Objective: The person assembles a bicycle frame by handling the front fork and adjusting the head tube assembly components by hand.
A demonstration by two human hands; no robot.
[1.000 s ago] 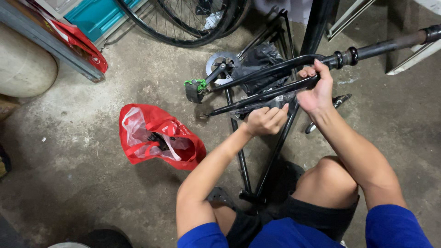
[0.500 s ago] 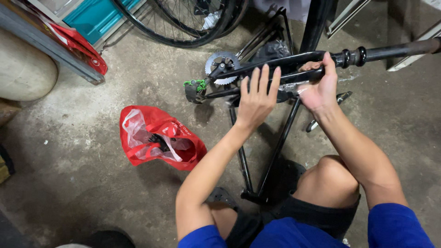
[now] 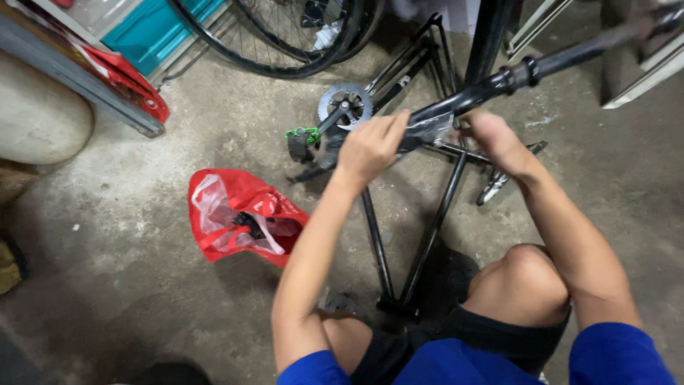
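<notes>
Head view: black bicycle frame (image 3: pixel 427 214) lies on the concrete floor (image 3: pixel 142 299), in front of the knees. Left hand (image 3: pixel 370 146) has fingers curled over the frame tube beside the chainring (image 3: pixel 344 105); right hand (image 3: pixel 495 139) is clenched on the same tube further right. Judgement: steady with the right, work with the left. Red bag (image 3: pixel 239 214) lies left of the frame.

Open grey concrete floor (image 3: pixel 142 299) lies left of the crouching person, broken only by a crumpled red plastic bag (image 3: pixel 239 217). Ahead, the black metal bicycle frame (image 3: pixel 456 107) crosses the space, its thin black stays (image 3: pixel 434 228) running down between the knees. Spoked black wheels (image 3: pixel 285 36) close off the far side, and a silver chainring (image 3: pixel 345 107) with a green-trimmed pedal (image 3: pixel 302 139) sits just left of the frame.
</notes>
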